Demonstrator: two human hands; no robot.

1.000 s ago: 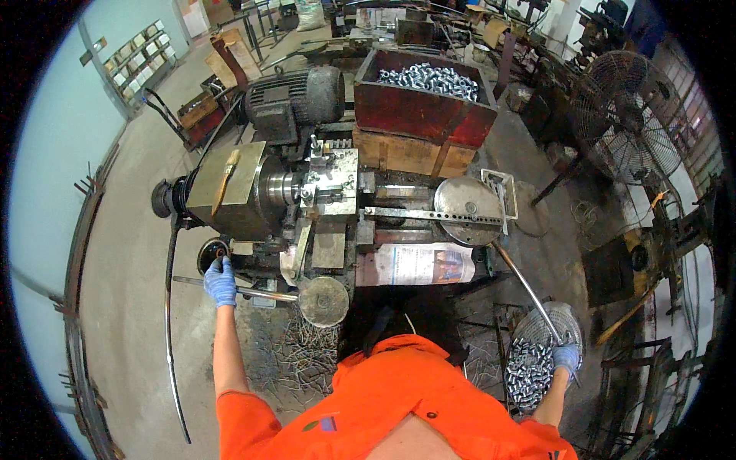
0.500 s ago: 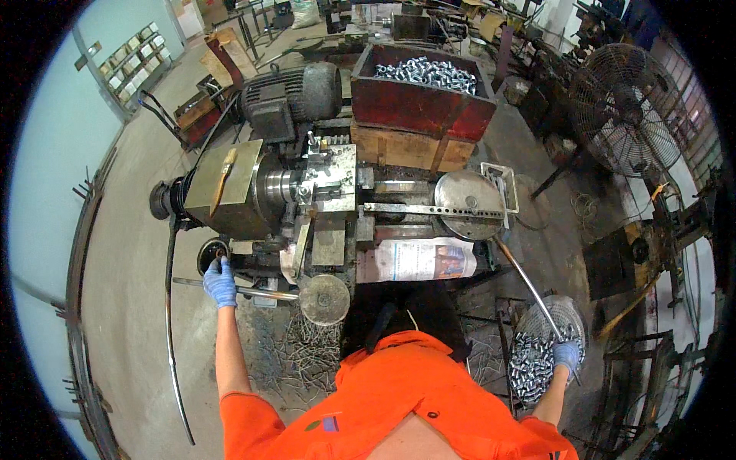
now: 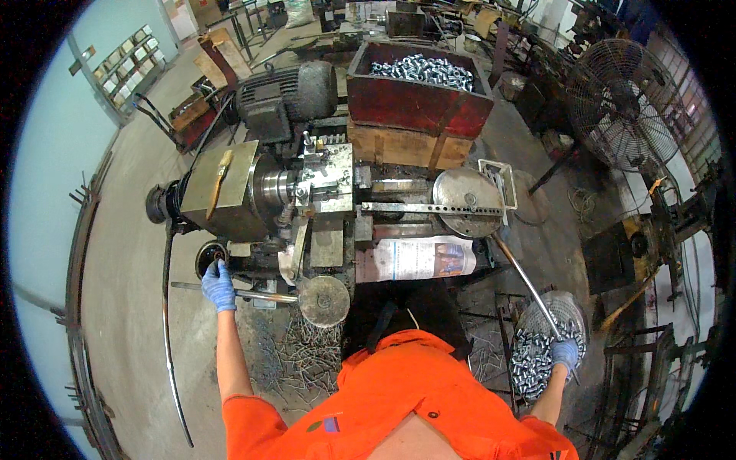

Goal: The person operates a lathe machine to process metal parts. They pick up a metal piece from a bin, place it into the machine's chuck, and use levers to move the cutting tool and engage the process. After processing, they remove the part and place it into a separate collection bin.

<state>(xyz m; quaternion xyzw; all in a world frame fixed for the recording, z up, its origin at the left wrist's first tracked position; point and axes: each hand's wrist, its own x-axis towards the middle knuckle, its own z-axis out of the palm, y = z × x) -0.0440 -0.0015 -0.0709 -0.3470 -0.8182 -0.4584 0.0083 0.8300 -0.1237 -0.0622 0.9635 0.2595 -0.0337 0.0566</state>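
My left hand [image 3: 218,287], in a blue glove, reaches to a round black cup-like part [image 3: 205,257] at the lathe-like machine's left front. Its fingertips are pinched together at the cup; what they hold, if anything, is too small to make out. A steel rod with a round plate [image 3: 323,300] at its end passes under this hand. My right hand [image 3: 566,353], gloved too, is closed round the lower part of a long metal lever [image 3: 527,280] that slants down from the machine. Right below it is a round mesh basket [image 3: 576,316] with many small shiny metal sleeves [image 3: 530,366].
A brush [image 3: 220,184] lies on the machine's headstock, by the chuck [image 3: 270,188]. Behind stand an electric motor [image 3: 285,96] and a red bin [image 3: 418,101] of metal sleeves. A perforated bar [image 3: 429,208] crosses the machine. Scrap [image 3: 307,356] litters the floor; a large fan [image 3: 625,107] is at right.
The whole view has shifted slightly. Both hands stay essentially where they were, the left at the black cup and the right on the lever.
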